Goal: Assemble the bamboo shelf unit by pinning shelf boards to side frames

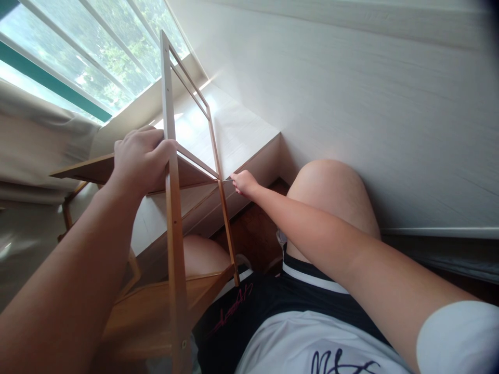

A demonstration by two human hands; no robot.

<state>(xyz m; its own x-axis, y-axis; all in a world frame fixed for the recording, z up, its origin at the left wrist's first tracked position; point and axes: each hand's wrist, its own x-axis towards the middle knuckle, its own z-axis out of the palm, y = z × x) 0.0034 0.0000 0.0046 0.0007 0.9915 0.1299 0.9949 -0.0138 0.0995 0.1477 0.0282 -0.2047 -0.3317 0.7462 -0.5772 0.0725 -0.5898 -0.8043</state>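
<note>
A wooden shelf frame [174, 228] with upright posts and flat boards stands tilted in front of me. My left hand [142, 156] is wrapped round its near post, at the height of a dark board [187, 169]. At the far post [225, 218], my right hand [245, 183] is closed on a thin metal tool [226, 180]. The tool's shaft reaches to the post where the board joins it; its grip end is hidden in my fingers. A lower wooden board [144, 311] lies between the posts near my lap.
Behind the frame is a pale ledge [241, 124] under a barred window [109, 57]. A white wall panel [351, 104] rises on the right. A curtain [39, 140] hangs at the left. My bent knee [331, 202] is close to the right arm.
</note>
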